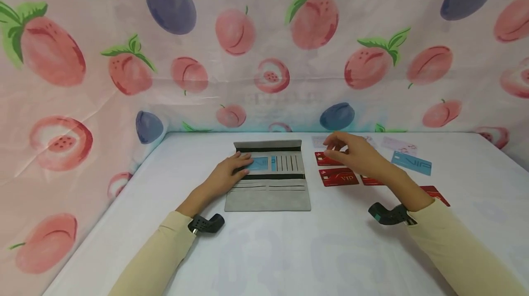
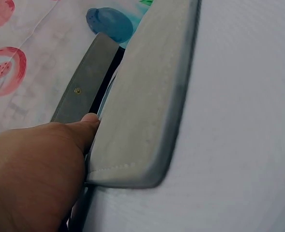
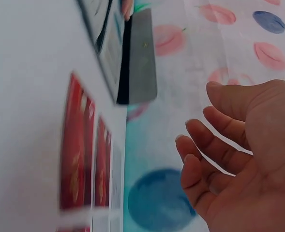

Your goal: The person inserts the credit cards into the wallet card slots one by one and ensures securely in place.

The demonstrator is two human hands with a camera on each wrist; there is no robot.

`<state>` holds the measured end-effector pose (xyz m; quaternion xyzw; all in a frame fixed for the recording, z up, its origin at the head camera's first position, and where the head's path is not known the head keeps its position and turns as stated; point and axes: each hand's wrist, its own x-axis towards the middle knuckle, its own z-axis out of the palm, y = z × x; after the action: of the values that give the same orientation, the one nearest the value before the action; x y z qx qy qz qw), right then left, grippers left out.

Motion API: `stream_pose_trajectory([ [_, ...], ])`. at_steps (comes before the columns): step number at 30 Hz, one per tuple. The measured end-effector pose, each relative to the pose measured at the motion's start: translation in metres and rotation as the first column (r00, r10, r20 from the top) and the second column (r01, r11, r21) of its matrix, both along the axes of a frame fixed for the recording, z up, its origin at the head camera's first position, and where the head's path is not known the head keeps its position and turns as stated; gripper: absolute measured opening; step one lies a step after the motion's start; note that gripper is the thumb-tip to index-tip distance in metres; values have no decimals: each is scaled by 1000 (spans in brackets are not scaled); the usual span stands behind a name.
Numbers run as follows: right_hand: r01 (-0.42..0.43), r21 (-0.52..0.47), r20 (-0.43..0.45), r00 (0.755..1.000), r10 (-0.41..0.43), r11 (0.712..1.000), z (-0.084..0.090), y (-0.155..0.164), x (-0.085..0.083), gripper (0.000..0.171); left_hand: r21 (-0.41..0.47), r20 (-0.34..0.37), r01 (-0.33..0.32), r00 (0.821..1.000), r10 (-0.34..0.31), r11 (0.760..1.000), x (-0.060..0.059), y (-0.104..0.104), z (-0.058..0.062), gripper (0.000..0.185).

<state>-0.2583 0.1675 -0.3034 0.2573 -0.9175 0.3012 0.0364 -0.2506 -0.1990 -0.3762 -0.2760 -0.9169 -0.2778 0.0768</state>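
Note:
A grey wallet (image 1: 268,202) lies unfolded on the white table, its far flap standing up. Blue cards (image 1: 260,163) show in its slots. My left hand (image 1: 225,174) rests on the wallet's left side, fingers extended over the blue card's edge. In the left wrist view, the thumb (image 2: 90,118) touches the wallet's edge. My right hand (image 1: 357,152) hovers right of the wallet, above red cards, its fingers loosely curled. The right wrist view shows nothing between those fingers. Beneath it lies a red VIP card (image 1: 339,178); another red card (image 1: 325,160) is partly covered by the hand.
A blue VIP card (image 1: 411,163) and a pale pink card (image 1: 400,146) lie at the back right. Another red card (image 1: 435,194) is partly hidden behind the right forearm. A fruit-patterned cloth (image 1: 270,75) hangs behind the table's far edge.

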Motion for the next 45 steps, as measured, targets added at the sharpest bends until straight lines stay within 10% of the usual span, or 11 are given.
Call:
stream_pose_trajectory([
  [30,43,128,101,993,-56,991,-34,173,34,43,-4,-4,22,1000,-22,1000,0,4,0,42],
  [45,82,157,398,907,-139,984,-49,219,35,60,-11,-33,23,999,-23,1000,0,0,3,41],
])
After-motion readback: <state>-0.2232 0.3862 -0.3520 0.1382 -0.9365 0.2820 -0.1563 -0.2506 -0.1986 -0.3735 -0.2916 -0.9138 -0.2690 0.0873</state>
